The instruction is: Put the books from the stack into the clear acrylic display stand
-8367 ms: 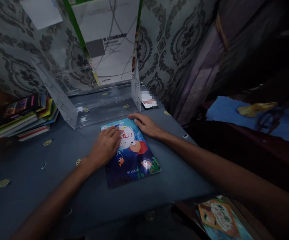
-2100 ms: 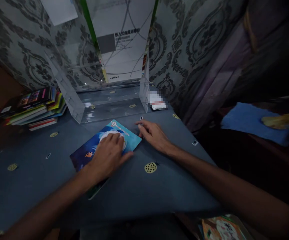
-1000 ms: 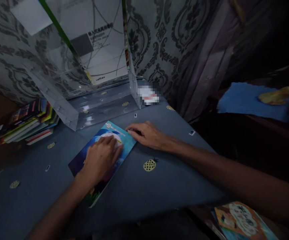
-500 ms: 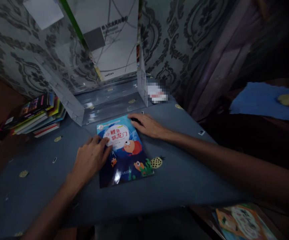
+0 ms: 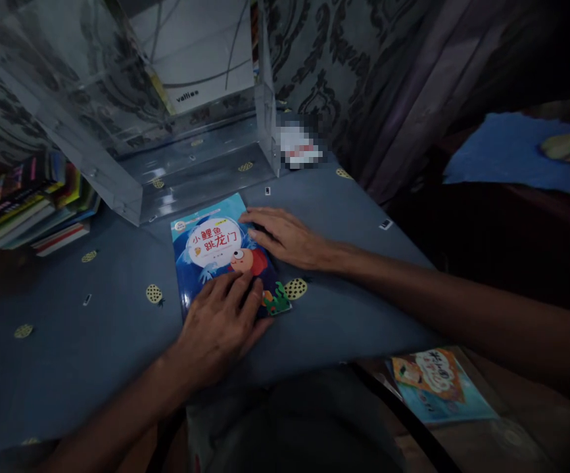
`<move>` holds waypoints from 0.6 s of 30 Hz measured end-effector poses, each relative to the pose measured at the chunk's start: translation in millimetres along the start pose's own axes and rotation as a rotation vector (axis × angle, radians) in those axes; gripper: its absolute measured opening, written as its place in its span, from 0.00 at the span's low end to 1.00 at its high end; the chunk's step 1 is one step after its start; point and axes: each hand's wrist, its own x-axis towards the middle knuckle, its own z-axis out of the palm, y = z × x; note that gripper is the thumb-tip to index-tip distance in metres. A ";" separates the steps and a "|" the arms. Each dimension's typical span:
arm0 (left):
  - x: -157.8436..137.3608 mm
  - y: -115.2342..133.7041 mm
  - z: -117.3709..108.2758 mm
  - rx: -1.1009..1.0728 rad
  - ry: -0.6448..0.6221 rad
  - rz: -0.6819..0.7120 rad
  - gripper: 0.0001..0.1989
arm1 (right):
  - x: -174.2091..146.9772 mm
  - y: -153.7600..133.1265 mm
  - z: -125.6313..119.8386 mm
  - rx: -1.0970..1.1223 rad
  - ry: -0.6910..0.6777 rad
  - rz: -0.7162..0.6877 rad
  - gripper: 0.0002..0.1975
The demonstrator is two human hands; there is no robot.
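Observation:
A thin blue picture book (image 5: 215,240) with a cartoon fish on its cover lies flat and closed on the cloth-covered table (image 5: 121,341). My left hand (image 5: 228,312) rests over the lower part of the cover, fingers stretched out, hiding the book's bottom edge. At the book's upper right edge is my right hand (image 5: 289,240), its fingers extended and the fingertips touching the cover's side. Neither hand grips the book.
Behind the book stands a clear acrylic rack (image 5: 200,184) holding a white book (image 5: 196,59). A stack of books (image 5: 43,203) sits at the left. Another picture book (image 5: 442,387) lies lower right, below the table edge. A blue cloth (image 5: 501,154) is at the far right.
My left hand has moved from the book's left edge down and right onto its lower cover. My right hand stays by the upper right edge. The view has tilted downward.

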 end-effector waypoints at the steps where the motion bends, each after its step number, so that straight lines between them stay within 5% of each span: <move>1: 0.8 -0.5 -1.1 -0.007 0.015 0.006 0.17 | -2.2 -2.7 -0.2 0.008 -0.002 -0.004 0.19; 7: 2.2 -2.0 -6.0 -0.064 0.035 0.006 0.13 | -12.3 -12.9 -7.7 0.058 -0.088 -0.019 0.25; 14: -3.9 -2.3 -0.6 -0.103 0.016 -0.016 0.15 | -33.2 -15.6 -18.4 0.079 -0.373 -0.017 0.53; 18: -6.8 -17.3 -2.2 -0.267 -0.028 -0.044 0.16 | -36.0 -15.2 -18.2 0.033 -0.432 -0.011 0.58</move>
